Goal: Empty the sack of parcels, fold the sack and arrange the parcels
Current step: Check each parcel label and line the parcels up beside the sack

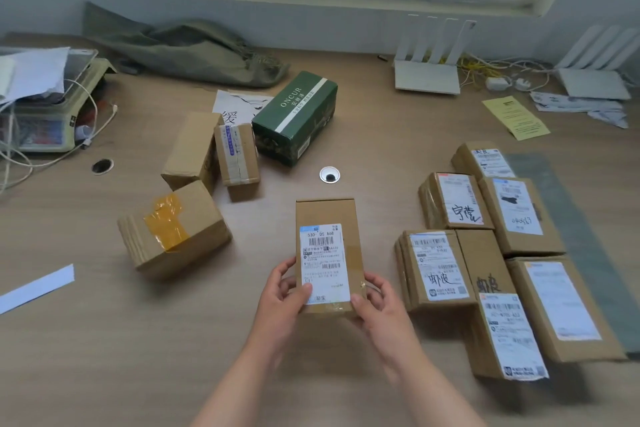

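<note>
- parcel (327, 246): being held over the table (104, 340), label up, long axis running straight away from the person.
- left grip (284, 291), right grip (375, 302): both clasping the parcel's near end, thumbs pressing on the label.
- arranged parcels (436, 267): lying to the right, nearer the right grip; placing is likely heading that way.
- sack (187, 52): lying crumpled at far left, not yet folded.

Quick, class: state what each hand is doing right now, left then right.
Left hand: closed, holding the labelled parcel by its left edge.
Right hand: closed, holding the same parcel by its right edge.
</note>
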Tool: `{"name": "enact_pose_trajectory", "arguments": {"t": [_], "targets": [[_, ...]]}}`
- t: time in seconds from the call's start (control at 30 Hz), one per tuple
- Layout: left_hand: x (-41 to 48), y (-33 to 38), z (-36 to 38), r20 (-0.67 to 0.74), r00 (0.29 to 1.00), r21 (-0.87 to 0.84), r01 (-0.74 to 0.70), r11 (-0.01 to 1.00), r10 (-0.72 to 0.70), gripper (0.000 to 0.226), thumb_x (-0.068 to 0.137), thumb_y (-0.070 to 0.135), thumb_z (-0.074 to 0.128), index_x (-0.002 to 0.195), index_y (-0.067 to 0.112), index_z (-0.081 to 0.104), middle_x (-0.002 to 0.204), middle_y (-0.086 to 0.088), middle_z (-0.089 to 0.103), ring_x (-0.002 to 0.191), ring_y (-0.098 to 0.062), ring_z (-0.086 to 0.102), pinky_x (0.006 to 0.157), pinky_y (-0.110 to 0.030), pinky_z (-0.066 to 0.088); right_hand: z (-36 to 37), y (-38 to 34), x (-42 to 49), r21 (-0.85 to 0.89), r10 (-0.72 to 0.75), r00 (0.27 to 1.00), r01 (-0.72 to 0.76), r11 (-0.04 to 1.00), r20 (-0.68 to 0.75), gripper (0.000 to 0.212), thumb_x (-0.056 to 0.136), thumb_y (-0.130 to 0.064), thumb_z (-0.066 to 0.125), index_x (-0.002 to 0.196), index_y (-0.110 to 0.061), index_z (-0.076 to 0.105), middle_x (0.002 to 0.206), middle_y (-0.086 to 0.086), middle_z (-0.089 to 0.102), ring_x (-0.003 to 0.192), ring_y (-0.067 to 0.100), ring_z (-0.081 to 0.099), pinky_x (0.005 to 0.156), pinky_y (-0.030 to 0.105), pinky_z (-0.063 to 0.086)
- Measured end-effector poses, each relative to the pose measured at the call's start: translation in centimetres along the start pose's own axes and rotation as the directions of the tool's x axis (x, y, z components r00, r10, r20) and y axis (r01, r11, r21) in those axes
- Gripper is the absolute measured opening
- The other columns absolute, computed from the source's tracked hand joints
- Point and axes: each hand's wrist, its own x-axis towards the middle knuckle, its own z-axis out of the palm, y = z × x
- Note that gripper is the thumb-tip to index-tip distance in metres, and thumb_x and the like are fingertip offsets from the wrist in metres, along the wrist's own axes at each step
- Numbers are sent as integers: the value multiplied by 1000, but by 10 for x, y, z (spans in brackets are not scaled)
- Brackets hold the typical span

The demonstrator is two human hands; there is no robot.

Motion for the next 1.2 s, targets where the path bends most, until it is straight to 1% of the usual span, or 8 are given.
{"name": "enact_pose_trajectory", "arguments": {"t": [0.13, 0.37, 0.5, 0.63, 0.73, 0.9, 1.03, 1.2], "targets": [[-28, -20, 12, 42, 999, 30, 2, 1000, -3, 56, 93, 0, 65, 137, 33, 52, 112, -7, 75, 104, -26, 73, 88, -46, 58, -31, 6, -30, -15, 5, 1000, -5, 1000, 4, 40, 94, 7, 57, 123, -20, 52, 114, 6, 74, 98, 16, 72, 85, 36, 59], [-49, -48, 38, 39, 998, 91, 48, 995, -51, 56, 93, 0, 65, 136, 35, 51, 108, -7, 76, 99, -23, 75, 76, -36, 57, -69, 29, -41, -194, -13, 995, -7, 981, -102, 43, 92, 0, 63, 126, -24, 55, 117, 7, 70, 104, 21, 69, 80, 35, 58], [-43, -60, 51, 9, 997, 194, 75, 978, -78, 54, 93, 6, 65, 139, 31, 49, 109, -5, 75, 100, -19, 74, 81, -32, 55, -78, 34, -35, -182, 9, 982, -44, 982, -188, 36, 93, 2, 61, 121, -19, 56, 106, 2, 72, 92, 12, 68, 71, 23, 57], [-32, -64, 63, -3, 997, 248, 79, 966, -80, 50, 93, 4, 65, 136, 26, 52, 113, -3, 75, 106, -17, 72, 86, -34, 59, -82, 44, -24, -211, 14, 957, -78, 974, -291, 35, 91, -2, 65, 122, -15, 59, 106, 2, 72, 99, 17, 69, 91, 39, 57], [-22, -66, 73, -46, 996, 296, 82, 952, -72, 50, 91, 6, 67, 136, 24, 55, 112, 0, 74, 107, -15, 70, 89, -38, 59, -83, 50, -17, -208, 20, 938, -98, 973, -347, 32, 88, -7, 70, 119, -11, 65, 106, 3, 75, 98, 17, 70, 94, 44, 56], [-13, -63, 88, -56, 997, 452, 80, 888, -61, 52, 88, 4, 65, 130, 32, 53, 113, 14, 63, 101, 3, 60, 74, -10, 49, -85, 52, -9, -206, -3, 911, -90, 974, -412, 24, 87, -8, 72, 108, -17, 67, 98, -2, 74, 90, 9, 69, 79, 25, 53], [-4, -68, 92, -65, 996, 525, 91, 846, -67, 60, 79, 4, 63, 129, 36, 56, 118, 5, 67, 102, -8, 65, 87, -31, 58, -90, 54, 1, -268, -37, 890, -97, 958, -454, 22, 84, -15, 75, 106, -16, 72, 94, -2, 76, 90, 12, 71, 80, 26, 53], [6, -76, 95, -34, 999, 559, 36, 829, -21, 70, 71, 9, 54, 118, 62, 53, 115, 13, 69, 109, -8, 65, 92, -33, 57, -93, 56, 11, -296, -38, 886, -113, 949, -461, 29, 85, -16, 74, 113, -9, 73, 98, 0, 75, 90, 11, 69, 86, 30, 53]]}}
